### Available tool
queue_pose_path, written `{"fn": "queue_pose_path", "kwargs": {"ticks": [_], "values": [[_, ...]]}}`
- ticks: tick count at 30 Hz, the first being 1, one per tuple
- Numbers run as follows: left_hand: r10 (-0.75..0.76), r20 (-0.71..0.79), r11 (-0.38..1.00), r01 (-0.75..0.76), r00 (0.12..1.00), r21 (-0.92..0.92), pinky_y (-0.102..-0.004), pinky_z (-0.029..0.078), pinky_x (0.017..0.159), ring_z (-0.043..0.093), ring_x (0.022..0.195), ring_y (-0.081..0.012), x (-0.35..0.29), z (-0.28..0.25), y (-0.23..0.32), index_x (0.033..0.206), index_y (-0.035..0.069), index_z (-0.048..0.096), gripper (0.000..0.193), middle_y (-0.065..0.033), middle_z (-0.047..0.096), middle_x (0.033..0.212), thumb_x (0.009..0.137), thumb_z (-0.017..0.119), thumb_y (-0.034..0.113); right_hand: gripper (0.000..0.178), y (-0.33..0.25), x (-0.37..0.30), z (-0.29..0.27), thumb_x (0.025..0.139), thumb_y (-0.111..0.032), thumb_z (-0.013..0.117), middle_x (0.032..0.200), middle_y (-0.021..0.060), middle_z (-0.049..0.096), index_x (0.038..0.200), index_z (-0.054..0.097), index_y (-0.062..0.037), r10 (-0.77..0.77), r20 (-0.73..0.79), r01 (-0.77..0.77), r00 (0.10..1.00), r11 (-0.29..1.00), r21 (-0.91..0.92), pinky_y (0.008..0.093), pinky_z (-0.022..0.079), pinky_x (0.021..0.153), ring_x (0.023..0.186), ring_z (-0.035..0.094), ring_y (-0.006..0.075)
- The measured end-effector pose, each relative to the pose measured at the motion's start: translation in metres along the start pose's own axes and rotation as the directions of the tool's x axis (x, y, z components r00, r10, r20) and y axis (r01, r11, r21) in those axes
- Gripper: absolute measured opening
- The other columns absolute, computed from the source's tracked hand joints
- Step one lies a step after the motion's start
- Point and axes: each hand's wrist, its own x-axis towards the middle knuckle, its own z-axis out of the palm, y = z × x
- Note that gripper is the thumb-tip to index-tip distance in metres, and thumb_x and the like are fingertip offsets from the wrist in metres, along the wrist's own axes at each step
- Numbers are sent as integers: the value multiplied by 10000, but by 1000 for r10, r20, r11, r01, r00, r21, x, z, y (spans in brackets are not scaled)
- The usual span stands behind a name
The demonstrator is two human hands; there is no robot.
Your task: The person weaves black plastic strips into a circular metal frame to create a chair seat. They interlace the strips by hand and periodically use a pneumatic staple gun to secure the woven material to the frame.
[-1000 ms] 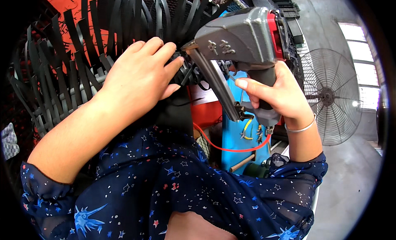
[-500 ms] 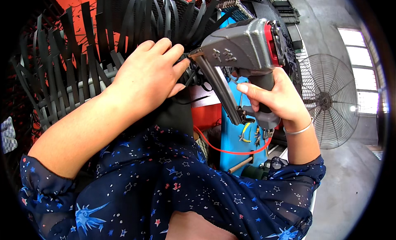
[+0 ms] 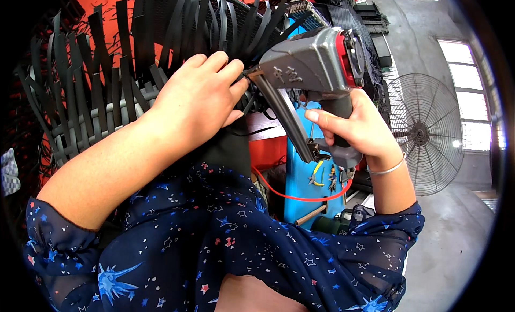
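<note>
My right hand (image 3: 360,123) is wrapped round the grip of a grey pneumatic staple gun (image 3: 306,60) with a red-trimmed rear cap. The gun is tilted, its nose right beside the fingertips of my left hand (image 3: 196,100). Those fingers are bent over the edge of a piece of weaving, closed on a black flat strip (image 3: 252,132) whose end sticks out below the thumb; the pinch itself is mostly hidden. Many loose black strips (image 3: 99,89) stand up from grey frame tubes (image 3: 86,119) to the left. The nose's contact point is hard to make out.
A red air hose (image 3: 300,198) loops below the gun. On a blue surface (image 3: 300,178) lie yellow-handled pliers (image 3: 318,173) and a wooden-handled tool (image 3: 311,214). A large caged fan (image 3: 421,132) stands at the right. Red covering (image 3: 102,28) with black scraps lies beyond the strips.
The view has shifted slightly. The staple gun sits a little lower and further left, still close to my left fingertips. Both hands keep their holds.
</note>
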Motion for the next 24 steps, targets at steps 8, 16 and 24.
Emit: {"fn": "queue_pose_path", "kwargs": {"ticks": [8, 16, 24], "values": [[2, -27, 999, -1, 1000, 43, -380, 464, 1005, 548, 1194, -267, 1, 9, 0, 1293, 103, 685, 524, -90, 608, 1286, 851, 758, 375, 239, 9, 10, -4, 910, -123, 774, 705, 12, 630, 1076, 685, 23, -23, 71, 21, 997, 999, 27, 241, 448, 518, 526, 547, 74], [24, -59, 1000, -24, 998, 2, -400, 494, 1004, 578, 1164, -287, 9, -2, -13, 1275, 44, 644, 531, -101, 616, 1267, 847, 785, 323, 292, 28, -17, -1, 916, -112, 756, 679, 8, 598, 1152, 673, 39, -174, -126, 198, 977, 956, 216, 250, 451, 526, 542, 554, 91], [53, -101, 998, -55, 993, -16, -395, 521, 992, 608, 1135, -305, 8, -17, -22, 1216, 16, 639, 503, -106, 635, 1248, 801, 831, 227, 405, 94, -79, 15, 878, -6, 764, 1098, 130, 706, 1255, 630, 55, -20, -303, 200, 953, 791, 579, 263, 506, 530, 599, 595, 106]]}}
